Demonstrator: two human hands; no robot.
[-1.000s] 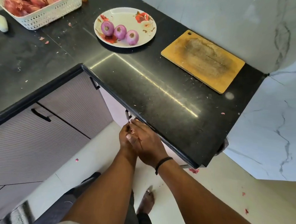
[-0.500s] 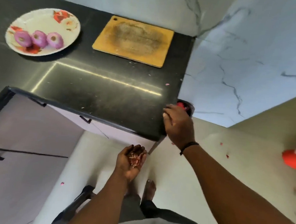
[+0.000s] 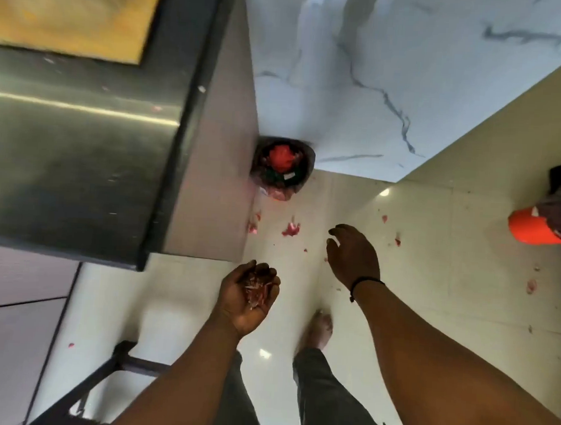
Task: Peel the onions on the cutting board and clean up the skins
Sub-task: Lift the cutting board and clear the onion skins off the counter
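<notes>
A small heap of dry, papery reddish onion skins [image 3: 257,289] lies in the upturned, cupped palm of the left hand [image 3: 247,296], whose fingers curl up around it, out over the pale glossy floor tiles [image 3: 434,254] just off the corner of the dark polished countertop [image 3: 79,154]. The right hand [image 3: 352,255] hangs palm-down beside it, fingers relaxed and holding nothing, a thin black band at the wrist. Ahead, a round dark bin [image 3: 283,166] with red waste inside sits against the veined marble wall [image 3: 379,70], loose pink scraps [image 3: 291,229] lie scattered on the tiles, and the worn wooden cutting board [image 3: 71,9] rests on the counter.
</notes>
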